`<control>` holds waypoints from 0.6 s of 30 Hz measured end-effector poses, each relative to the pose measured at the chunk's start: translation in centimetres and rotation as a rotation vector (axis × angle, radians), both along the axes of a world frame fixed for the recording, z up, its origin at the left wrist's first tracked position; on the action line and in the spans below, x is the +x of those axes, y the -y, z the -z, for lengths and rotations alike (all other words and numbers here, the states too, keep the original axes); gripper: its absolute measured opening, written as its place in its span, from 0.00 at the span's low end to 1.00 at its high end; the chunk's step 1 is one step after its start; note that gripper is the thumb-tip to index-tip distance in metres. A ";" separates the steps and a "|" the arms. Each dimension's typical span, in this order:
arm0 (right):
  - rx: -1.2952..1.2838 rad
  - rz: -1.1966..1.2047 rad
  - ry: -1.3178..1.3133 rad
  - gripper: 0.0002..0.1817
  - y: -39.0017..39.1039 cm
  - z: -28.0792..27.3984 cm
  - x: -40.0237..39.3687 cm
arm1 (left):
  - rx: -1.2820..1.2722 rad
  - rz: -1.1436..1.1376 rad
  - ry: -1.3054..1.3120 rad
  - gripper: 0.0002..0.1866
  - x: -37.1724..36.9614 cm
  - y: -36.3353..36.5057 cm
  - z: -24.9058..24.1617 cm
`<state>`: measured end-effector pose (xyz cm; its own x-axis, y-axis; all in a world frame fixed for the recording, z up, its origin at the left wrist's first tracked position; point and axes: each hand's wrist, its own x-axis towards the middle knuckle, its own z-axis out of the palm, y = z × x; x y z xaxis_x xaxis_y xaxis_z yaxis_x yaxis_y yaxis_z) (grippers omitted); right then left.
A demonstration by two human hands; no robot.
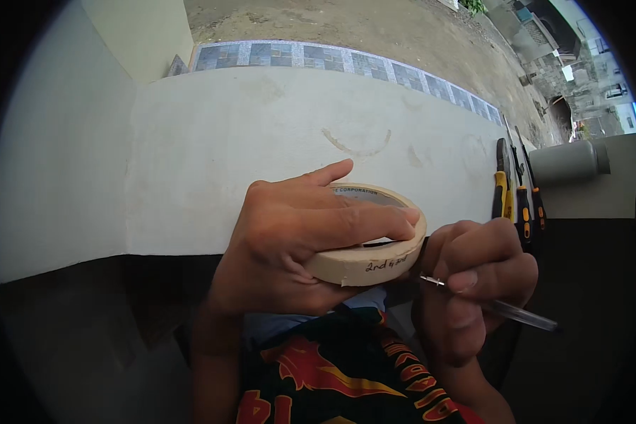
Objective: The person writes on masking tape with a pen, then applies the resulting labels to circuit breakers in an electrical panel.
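A roll of cream masking tape [357,271] is gripped in my left hand [279,226], its fingers laid across the top and its thumb side around the near edge. Handwriting in dark ink, starting "2nd", runs along the roll's outer side, and printed letters show inside the core. My right hand [491,265] pinches a clear-barrelled pen [521,315] between thumb and fingers. Its silver tip points left, close to the right end of the handwriting. Both hands are held over my lap, at the near edge of the pale ledge.
The pale ledge [212,155] has a curved brown stain. At its right lie yellow-and-black pliers [500,187] and two screwdrivers [523,205] with black-and-orange handles. Beyond them is a grey pipe [569,162]. A tiled strip [318,58] borders the far side, with bare ground outside.
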<state>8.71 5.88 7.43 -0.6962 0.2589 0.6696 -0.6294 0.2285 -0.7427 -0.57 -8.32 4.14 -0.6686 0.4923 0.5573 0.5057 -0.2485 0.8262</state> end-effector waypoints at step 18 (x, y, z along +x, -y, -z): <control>0.649 -0.060 -0.046 0.11 -0.3 -1.3 -0.6 | 0.004 -0.001 -0.006 0.11 -0.2 0.0 0.5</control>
